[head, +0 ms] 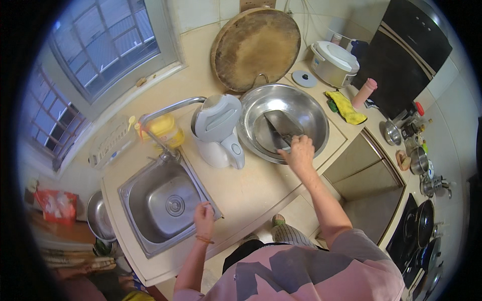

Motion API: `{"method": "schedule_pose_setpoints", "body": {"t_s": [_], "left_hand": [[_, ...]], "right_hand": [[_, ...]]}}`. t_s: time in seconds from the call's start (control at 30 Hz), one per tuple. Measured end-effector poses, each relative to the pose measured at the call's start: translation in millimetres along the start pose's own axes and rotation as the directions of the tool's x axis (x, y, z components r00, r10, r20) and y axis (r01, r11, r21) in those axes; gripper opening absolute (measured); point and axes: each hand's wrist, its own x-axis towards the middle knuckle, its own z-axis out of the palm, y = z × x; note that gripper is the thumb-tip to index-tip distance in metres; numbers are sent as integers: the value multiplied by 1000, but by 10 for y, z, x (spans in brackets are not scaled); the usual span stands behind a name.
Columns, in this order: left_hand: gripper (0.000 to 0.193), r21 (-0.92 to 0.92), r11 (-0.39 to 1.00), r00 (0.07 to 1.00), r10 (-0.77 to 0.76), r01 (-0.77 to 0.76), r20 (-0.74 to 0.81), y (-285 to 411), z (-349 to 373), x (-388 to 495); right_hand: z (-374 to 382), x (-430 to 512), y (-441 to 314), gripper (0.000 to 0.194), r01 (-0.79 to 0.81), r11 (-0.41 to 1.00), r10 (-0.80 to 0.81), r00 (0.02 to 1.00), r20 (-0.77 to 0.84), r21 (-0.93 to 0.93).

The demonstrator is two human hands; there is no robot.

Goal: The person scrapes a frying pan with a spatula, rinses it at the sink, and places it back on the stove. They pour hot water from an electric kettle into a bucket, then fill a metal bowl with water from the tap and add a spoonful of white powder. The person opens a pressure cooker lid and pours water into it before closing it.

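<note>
A wide stainless steel basin [256, 101] stands on the counter with a dark-bladed cleaver [288, 122] inside it. My right hand [301, 152] reaches over the basin's near rim, its fingers curled at the cleaver's handle and the thumb to the left; the handle's end is hidden under the hand. My left hand [204, 218] is at the right rim of a steel sink [150, 203], fingers bent; whether anything small is in them is unclear. No dishes are visible in the sink. Between sink and basin stands a white electric kettle [218, 131].
Behind the basin leans a round wooden chopping board [256, 49]. A rice cooker [333, 66], a yellow cloth [348, 109] and a pink bottle [364, 93] stand or lie at right. The faucet [169, 107] arches near a yellow container [167, 129]. Pans [423, 224] are on the far-right counter.
</note>
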Motion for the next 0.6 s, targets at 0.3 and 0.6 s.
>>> {"method": "schedule_pose_setpoints", "body": {"t_s": [0.3, 0.6], "left_hand": [[16, -8, 1000, 983, 1, 1, 182, 193, 1436, -825], [22, 132, 991, 986, -2, 24, -167, 188, 1869, -1676]], "right_hand": [[27, 484, 898, 27, 28, 996, 24, 804, 594, -79], [-1083, -188, 2213, 15, 296, 950, -312, 898, 311, 99]]}}
